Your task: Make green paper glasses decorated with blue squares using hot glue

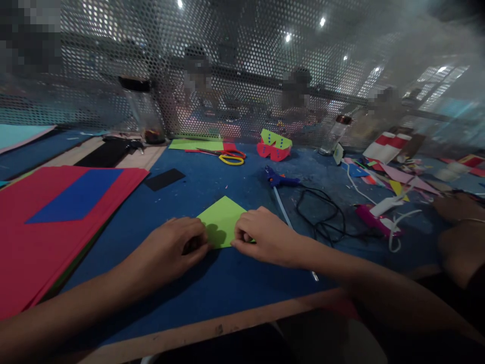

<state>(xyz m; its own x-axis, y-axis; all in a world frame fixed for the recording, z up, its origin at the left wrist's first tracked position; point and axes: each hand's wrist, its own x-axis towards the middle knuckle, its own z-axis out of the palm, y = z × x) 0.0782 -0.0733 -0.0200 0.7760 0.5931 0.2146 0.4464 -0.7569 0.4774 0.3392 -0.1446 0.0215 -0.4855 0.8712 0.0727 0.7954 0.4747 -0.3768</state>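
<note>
A lime-green sheet of paper (223, 217) lies on the blue tabletop between my two hands, its pointed corner facing away from me and its near edge almost straight. My left hand (185, 240) has its fingers curled and pinches the paper's left corner. On the opposite side, my right hand (265, 233) is closed too, thumb and fingers pressed on the right corner. The paper's two side corners are hidden under my fingers. A blue glue gun (280, 178) with a black cord lies beyond my right hand, and a pale glue stick (282, 207) extends from it.
Red paper sheets (22, 242) with a blue strip (78, 197) are stacked at left. Scissors (227, 156), a black paper piece (165, 179) and a green-and-red paper butterfly (275, 145) lie farther back. At right are a pink glue gun (379, 221), paper scraps and another person's hands (460, 247).
</note>
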